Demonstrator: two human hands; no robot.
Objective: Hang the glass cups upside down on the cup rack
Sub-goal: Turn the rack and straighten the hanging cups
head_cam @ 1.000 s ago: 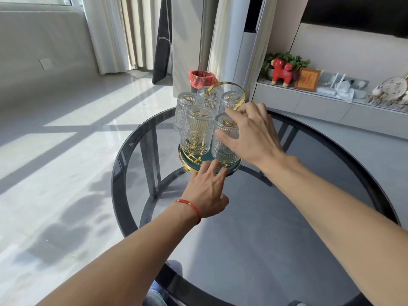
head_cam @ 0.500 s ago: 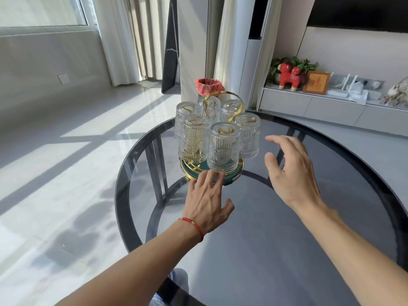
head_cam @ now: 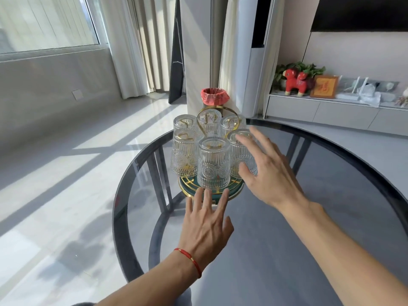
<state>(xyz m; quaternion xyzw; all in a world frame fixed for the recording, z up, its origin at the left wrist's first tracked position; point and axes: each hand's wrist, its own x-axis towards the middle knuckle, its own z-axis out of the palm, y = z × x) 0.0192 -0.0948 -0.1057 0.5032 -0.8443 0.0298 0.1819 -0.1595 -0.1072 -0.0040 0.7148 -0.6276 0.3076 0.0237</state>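
Observation:
A cup rack with a green, gold-rimmed base (head_cam: pixel 187 188) and a gold loop handle (head_cam: pixel 217 107) stands on the far side of a round dark glass table (head_cam: pixel 331 195). Several ribbed glass cups hang upside down on it; the nearest cup (head_cam: pixel 213 164) faces me. My left hand (head_cam: pixel 206 224), with a red string on the wrist, lies flat on the table, its fingertips touching the rack's front rim. My right hand (head_cam: pixel 267 171) is spread open against the right-hand cup (head_cam: pixel 239 155), partly hiding it, and holds nothing.
The table's dark rim (head_cam: pixel 123 195) curves close on the left, with sunlit floor beyond it. Behind the rack stand a bin with a red liner (head_cam: pixel 213 96) and a white pillar. A low cabinet at the right carries a red toy horse (head_cam: pixel 295 81) and a framed picture.
My right hand let go of a cup, drew back to the right, then came back to the right-hand cup. The left hand stayed at the rack's base. The view rose a little.

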